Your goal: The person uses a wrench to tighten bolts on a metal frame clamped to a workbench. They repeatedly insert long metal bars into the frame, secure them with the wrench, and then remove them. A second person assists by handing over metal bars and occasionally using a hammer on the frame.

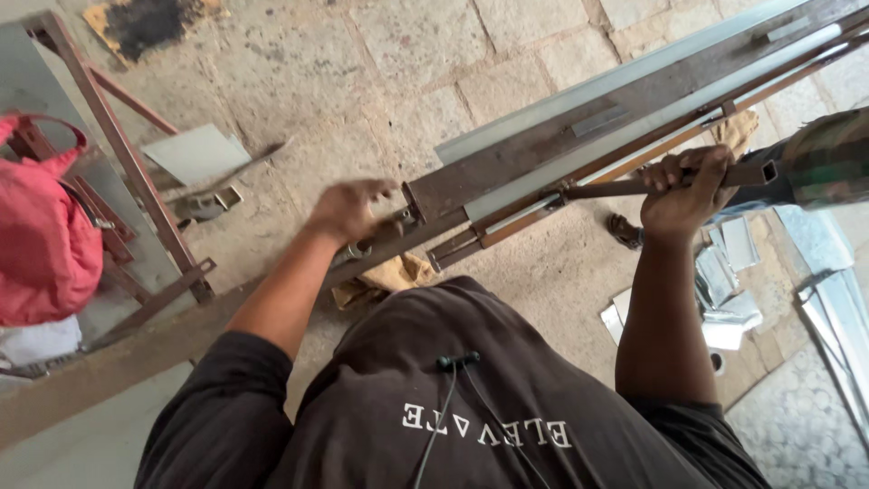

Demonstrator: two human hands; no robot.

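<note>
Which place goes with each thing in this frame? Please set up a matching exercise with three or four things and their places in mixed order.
Things:
1. right hand
2. left hand
3. pink bag
4. cut metal sheet pieces

Places:
A. hanging at the left edge by a rusty frame
B. wrapped around a square steel tube
C. lying on the floor at the lower right
D. at the near end of the long steel machine bed

Pairs: 1-B, 2-D, 3-A, 4-C
</note>
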